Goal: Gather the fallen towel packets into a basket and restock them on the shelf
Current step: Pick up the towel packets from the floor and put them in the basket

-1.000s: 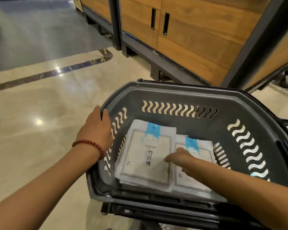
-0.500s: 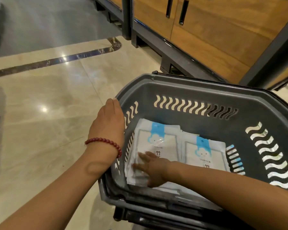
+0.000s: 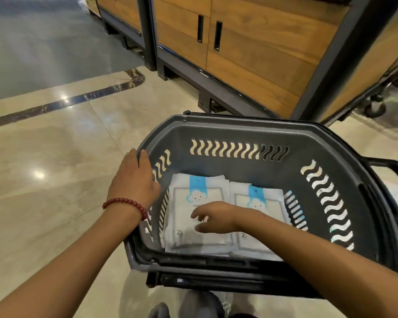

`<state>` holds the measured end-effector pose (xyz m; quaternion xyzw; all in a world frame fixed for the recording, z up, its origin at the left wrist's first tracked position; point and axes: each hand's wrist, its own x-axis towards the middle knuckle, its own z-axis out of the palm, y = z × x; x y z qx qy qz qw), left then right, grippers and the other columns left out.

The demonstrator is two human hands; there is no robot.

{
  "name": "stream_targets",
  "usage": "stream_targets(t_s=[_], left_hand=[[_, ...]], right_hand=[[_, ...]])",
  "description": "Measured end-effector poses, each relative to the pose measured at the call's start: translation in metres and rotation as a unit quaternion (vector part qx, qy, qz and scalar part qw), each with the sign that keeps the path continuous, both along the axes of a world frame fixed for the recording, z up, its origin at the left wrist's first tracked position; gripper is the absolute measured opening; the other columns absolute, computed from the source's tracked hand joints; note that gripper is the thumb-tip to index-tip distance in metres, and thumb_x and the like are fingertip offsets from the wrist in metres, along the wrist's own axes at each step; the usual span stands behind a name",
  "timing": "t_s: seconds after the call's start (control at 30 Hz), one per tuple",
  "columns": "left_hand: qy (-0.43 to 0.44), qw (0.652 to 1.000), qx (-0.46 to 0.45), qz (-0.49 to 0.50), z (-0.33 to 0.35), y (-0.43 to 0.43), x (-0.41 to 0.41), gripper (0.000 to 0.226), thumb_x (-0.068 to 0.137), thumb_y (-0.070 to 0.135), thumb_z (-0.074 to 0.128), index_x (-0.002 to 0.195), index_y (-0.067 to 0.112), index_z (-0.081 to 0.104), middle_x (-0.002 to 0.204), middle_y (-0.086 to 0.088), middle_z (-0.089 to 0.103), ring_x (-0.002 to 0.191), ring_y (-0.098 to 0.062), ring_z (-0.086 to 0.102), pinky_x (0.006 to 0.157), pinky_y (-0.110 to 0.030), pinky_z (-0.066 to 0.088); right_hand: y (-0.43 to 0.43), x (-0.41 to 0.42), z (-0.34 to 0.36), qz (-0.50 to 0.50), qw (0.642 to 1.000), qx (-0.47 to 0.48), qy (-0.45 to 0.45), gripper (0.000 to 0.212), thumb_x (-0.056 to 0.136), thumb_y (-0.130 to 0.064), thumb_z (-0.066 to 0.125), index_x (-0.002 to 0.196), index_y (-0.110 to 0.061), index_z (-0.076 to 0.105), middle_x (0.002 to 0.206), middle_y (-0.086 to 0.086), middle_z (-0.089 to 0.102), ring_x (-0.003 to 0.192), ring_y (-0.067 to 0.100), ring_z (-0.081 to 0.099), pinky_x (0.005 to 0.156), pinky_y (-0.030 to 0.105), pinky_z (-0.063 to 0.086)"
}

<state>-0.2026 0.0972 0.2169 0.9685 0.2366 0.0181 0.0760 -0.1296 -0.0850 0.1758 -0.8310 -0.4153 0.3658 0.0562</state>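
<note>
Glossy tile floor (image 3: 55,171), wood cabinets (image 3: 251,53) behind. Two packet stacks lie flat in our grey basket (image 3: 331,143): left stack (image 3: 200,191) and right stack (image 3: 264,200) side by side, touching, long axes running away from us, blue tabs at the far ends. Our right hand (image 3: 214,218) hovers over the left stack's middle, fingers loosely spread, pointing left, gripping nothing; whether they touch it, we can't tell. Our left hand (image 3: 133,180) wraps the basket's left rim, beaded bracelet (image 3: 126,203) on the wrist. Packets sit directly under the right hand, so it's the nearer one. Gathering looks done; restocking likely next.
</note>
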Motion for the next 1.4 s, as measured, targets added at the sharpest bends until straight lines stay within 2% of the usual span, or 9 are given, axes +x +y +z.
stream_targets(t_s=[0.23, 0.37, 0.5, 0.6, 0.7, 1.03, 1.2, 1.27, 1.4], left_hand=[[0.020, 0.982, -0.087, -0.166, 0.007, -0.061, -0.054, 0.057, 0.088, 0.043, 0.056, 0.138, 0.022, 0.042, 0.146, -0.001, 0.037, 0.137, -0.017, 0.029, 0.111, -0.030, 0.023], [0.063, 0.952, -0.169, -0.246, 0.017, -0.117, -0.061, 0.049, 0.085, 0.064, 0.039, 0.113, 0.030, 0.062, 0.116, 0.010, 0.064, 0.105, -0.008, 0.057, 0.092, -0.025, 0.043], [0.087, 0.940, -0.053, -0.326, 0.019, -0.166, -0.064, 0.076, 0.057, 0.094, 0.014, 0.091, 0.037, 0.051, 0.079, 0.014, 0.056, 0.075, -0.009, 0.055, 0.061, -0.027, 0.043], [0.071, 0.933, 0.035, -0.351, 0.011, -0.179, -0.069, 0.069, 0.059, 0.092, 0.022, 0.091, 0.035, 0.044, 0.077, 0.013, 0.055, 0.068, -0.010, 0.053, 0.057, -0.027, 0.042], [0.041, 0.925, 0.063, -0.373, 0.010, -0.179, -0.075, 0.072, 0.056, 0.092, 0.009, 0.083, 0.034, 0.041, 0.064, 0.013, 0.046, 0.059, -0.008, 0.048, 0.051, -0.026, 0.037], [0.012, 0.888, 0.088, -0.452, 0.005, -0.185, -0.096, 0.083, 0.053, 0.096, 0.001, 0.085, 0.034, 0.046, 0.061, 0.014, 0.043, 0.059, -0.007, 0.051, 0.054, -0.025, 0.047], [-0.026, 0.887, 0.033, -0.461, 0.013, -0.207, -0.105, 0.061, 0.068, 0.082, 0.031, 0.102, 0.036, 0.051, 0.077, 0.015, 0.057, 0.069, -0.006, 0.054, 0.060, -0.026, 0.046], [-0.108, 0.852, -0.025, -0.512, 0.015, -0.223, -0.117, 0.052, 0.077, 0.063, 0.050, 0.114, 0.026, 0.055, 0.094, 0.008, 0.062, 0.082, -0.014, 0.058, 0.067, -0.025, 0.042], [-0.254, 0.735, -0.115, -0.618, 0.017, -0.277, -0.139, 0.050, 0.081, 0.044, 0.053, 0.117, 0.011, 0.059, 0.110, -0.006, 0.064, 0.100, -0.021, 0.055, 0.084, -0.025, 0.037]], right_hand=[[-0.141, -0.063, 0.068, -0.208, 0.969, 0.093, -0.099, 0.029, 0.095, -0.045, 0.042, 0.111, -0.029, 0.060, 0.111, -0.008, 0.064, 0.095, 0.009, 0.056, 0.084, 0.027, 0.046], [-0.189, -0.096, 0.075, -0.177, 0.940, 0.068, -0.283, 0.040, 0.090, -0.060, 0.033, 0.103, -0.028, 0.055, 0.097, -0.008, 0.063, 0.094, 0.017, 0.057, 0.076, 0.034, 0.042], [-0.200, -0.115, 0.060, -0.153, 0.924, 0.040, -0.348, 0.065, 0.082, -0.072, 0.036, 0.127, -0.026, 0.043, 0.114, -0.006, 0.052, 0.106, 0.018, 0.048, 0.086, 0.033, 0.033], [-0.198, -0.120, 0.054, -0.167, 0.912, 0.049, -0.372, 0.056, 0.085, -0.063, 0.045, 0.126, -0.024, 0.043, 0.116, -0.004, 0.052, 0.108, 0.020, 0.047, 0.091, 0.033, 0.033], [-0.204, -0.130, 0.052, -0.176, 0.911, 0.055, -0.370, 0.054, 0.086, -0.061, 0.045, 0.126, -0.025, 0.044, 0.114, -0.004, 0.053, 0.106, 0.020, 0.047, 0.090, 0.033, 0.032], [-0.220, -0.182, 0.045, -0.224, 0.896, 0.035, -0.381, 0.060, 0.082, -0.065, 0.041, 0.126, -0.025, 0.046, 0.112, -0.004, 0.055, 0.105, 0.020, 0.049, 0.087, 0.034, 0.035], [-0.228, -0.196, 0.050, -0.259, 0.875, 0.058, -0.404, 0.055, 0.088, -0.057, 0.044, 0.131, -0.024, 0.045, 0.123, -0.005, 0.053, 0.114, 0.017, 0.047, 0.097, 0.034, 0.035], [-0.241, -0.216, 0.053, -0.292, 0.859, 0.092, -0.410, 0.048, 0.090, -0.048, 0.049, 0.130, -0.020, 0.050, 0.127, -0.003, 0.055, 0.117, 0.018, 0.049, 0.096, 0.037, 0.041], [-0.298, -0.275, 0.034, -0.431, 0.807, 0.107, -0.390, 0.040, 0.092, -0.037, 0.054, 0.127, -0.019, 0.055, 0.131, 0.000, 0.054, 0.120, 0.021, 0.049, 0.092, 0.039, 0.045]])
